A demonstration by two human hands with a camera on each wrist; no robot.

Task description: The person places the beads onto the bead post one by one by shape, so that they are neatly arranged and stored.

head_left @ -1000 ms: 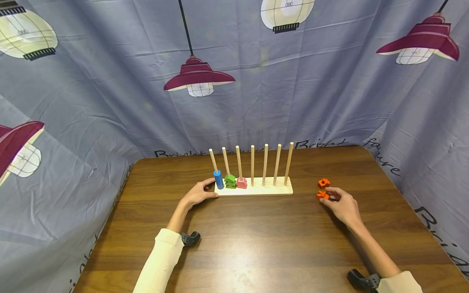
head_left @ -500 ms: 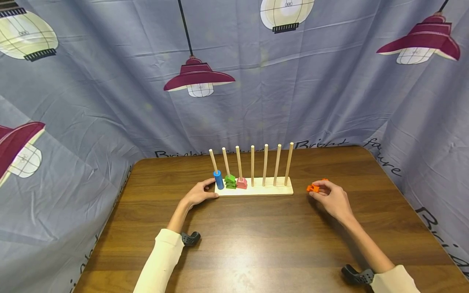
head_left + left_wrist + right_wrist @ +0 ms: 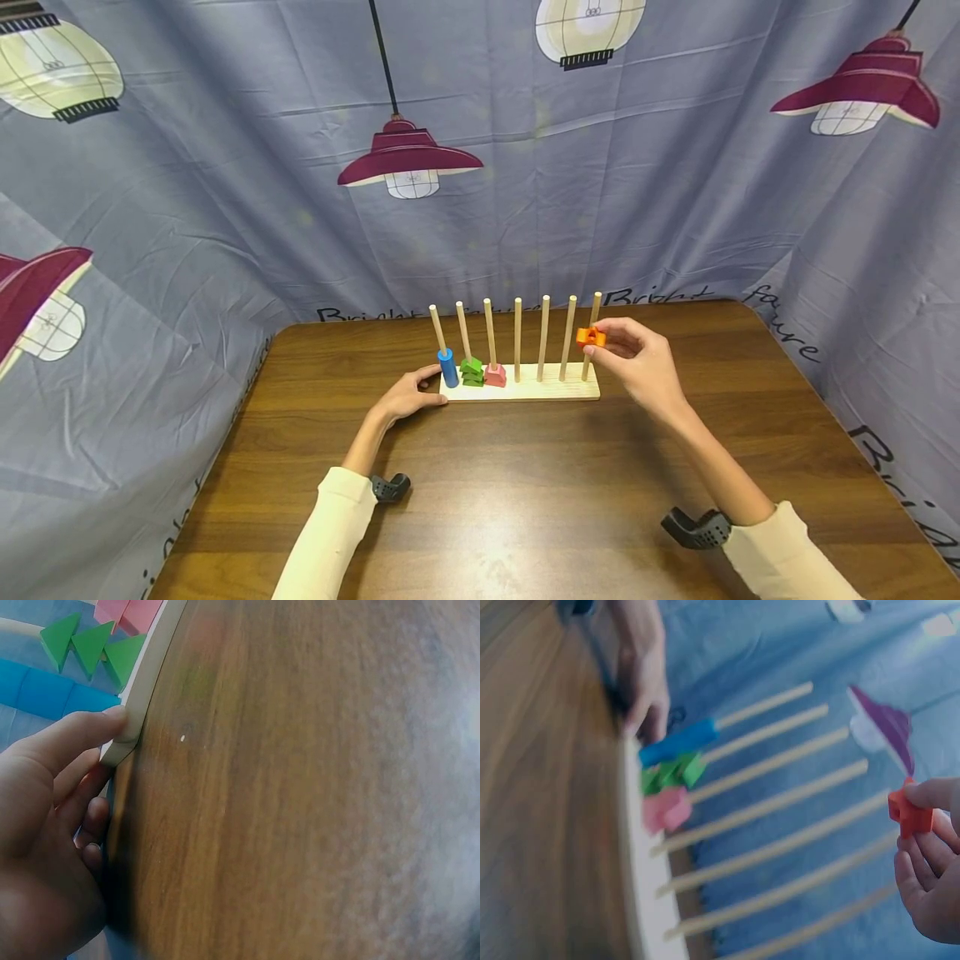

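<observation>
A pale wooden peg board (image 3: 551, 389) with a row of upright pegs lies on the table. Its left end is held by my left hand (image 3: 405, 395), thumb on the front corner, as the left wrist view shows. The leftmost peg carries blue cylinders (image 3: 56, 691), beside it are green triangular blocks (image 3: 91, 649), then pink blocks (image 3: 495, 375). The other pegs are bare. My right hand (image 3: 643, 360) pinches an orange star-like block (image 3: 913, 813) between thumb and fingers, raised in front of the rightmost pegs. A second orange block seen earlier is not visible.
The board stands toward the back of a brown wooden table (image 3: 510, 500). Behind the table hangs a blue-grey curtain (image 3: 480, 233) printed with lamps. A black device (image 3: 697, 529) is on the right wrist, another (image 3: 390, 489) on the left.
My right hand has picked up an orange block from the table at the right and carried it left and up to the rightmost pegs. The left hand stays on the board.
</observation>
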